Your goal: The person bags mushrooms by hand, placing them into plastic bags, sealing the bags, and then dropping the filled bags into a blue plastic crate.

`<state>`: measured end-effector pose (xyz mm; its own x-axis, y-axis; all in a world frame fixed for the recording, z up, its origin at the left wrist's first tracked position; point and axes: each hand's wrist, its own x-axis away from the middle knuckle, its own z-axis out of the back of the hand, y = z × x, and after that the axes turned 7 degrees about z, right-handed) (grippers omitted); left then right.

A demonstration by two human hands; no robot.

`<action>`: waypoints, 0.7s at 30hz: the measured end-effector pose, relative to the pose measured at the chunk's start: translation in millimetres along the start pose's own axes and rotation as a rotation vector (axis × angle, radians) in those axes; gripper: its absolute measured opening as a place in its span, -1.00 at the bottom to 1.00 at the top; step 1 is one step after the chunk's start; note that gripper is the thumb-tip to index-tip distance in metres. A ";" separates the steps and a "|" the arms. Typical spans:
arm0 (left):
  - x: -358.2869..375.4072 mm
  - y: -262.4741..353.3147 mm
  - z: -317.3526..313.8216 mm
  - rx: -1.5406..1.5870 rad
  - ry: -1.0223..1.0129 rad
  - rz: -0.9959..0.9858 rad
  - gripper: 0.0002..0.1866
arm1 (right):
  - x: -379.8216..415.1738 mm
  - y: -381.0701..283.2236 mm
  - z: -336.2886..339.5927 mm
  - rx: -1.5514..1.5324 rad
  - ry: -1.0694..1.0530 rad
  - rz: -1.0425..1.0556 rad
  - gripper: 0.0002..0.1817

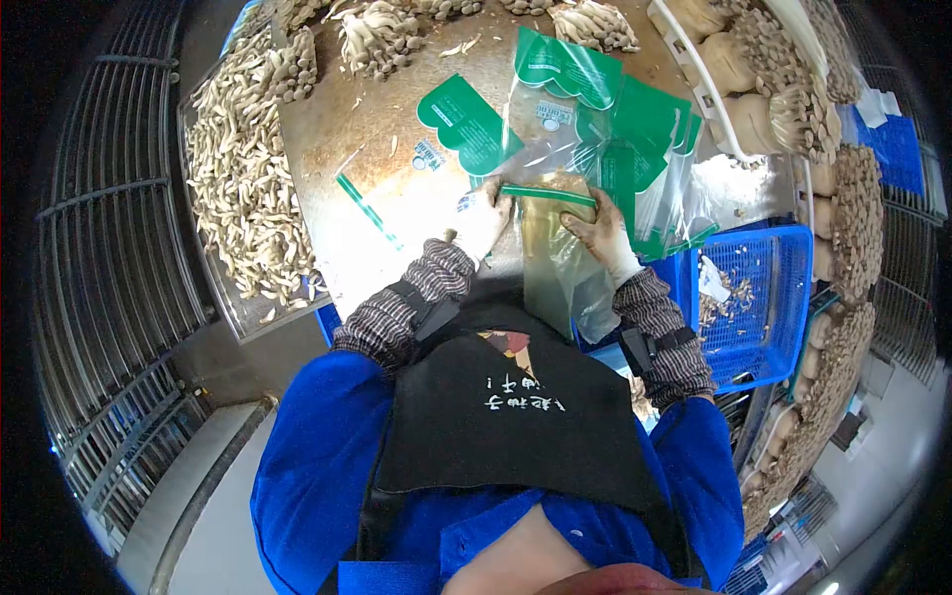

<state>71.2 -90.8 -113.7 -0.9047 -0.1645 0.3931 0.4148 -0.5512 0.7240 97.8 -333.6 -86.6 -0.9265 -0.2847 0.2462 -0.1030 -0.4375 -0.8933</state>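
A clear plastic bag (557,268) with a green band along its top edge hangs in front of my apron. My right hand (607,236), in a whitish glove with bare fingertips, grips the bag's right upper edge, thumb across the front. At the opposite corner, the fingers of my left hand (483,220) are pinched on the edge of the same bag. The bag looks flat, and I cannot make out anything inside it. Just beyond my hands lie more clear bags with green printed tops (565,74), overlapping on the metal table (347,129).
Loose small mushrooms (243,178) heap along the left side. Mushroom clusters (375,38) lie at the back. A white crate (706,84) of mushroom blocks stands at right, above a blue basket (805,307) holding scraps. A metal rack (119,188) runs along the left.
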 end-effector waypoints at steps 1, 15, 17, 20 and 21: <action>-1.5 -1.4 -2.4 -0.052 -0.004 -0.020 -0.65 | -0.3 -3.6 -1.8 -0.107 0.018 -0.005 -0.21; 3.2 -33.5 13.1 0.309 -0.412 -0.106 -0.51 | -23.3 27.9 -19.3 -0.514 0.182 -0.060 -0.28; -8.5 -32.3 15.2 0.481 -0.425 0.037 -0.50 | -16.7 23.8 -15.7 -0.514 0.109 0.022 -0.29; -1.2 -2.8 26.1 0.560 -0.246 0.110 -0.25 | -7.9 24.6 -11.0 -0.621 0.068 -0.011 -0.34; 0.6 15.3 25.7 0.563 -0.242 0.112 -0.25 | -5.5 30.4 -9.8 -0.733 0.102 -0.131 -0.37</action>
<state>79.5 -78.4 -87.8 -0.8324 0.0301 0.5533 0.5532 -0.0141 0.8329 96.3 -336.9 -118.9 -0.9153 -0.1733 0.3635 -0.3963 0.2277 -0.8894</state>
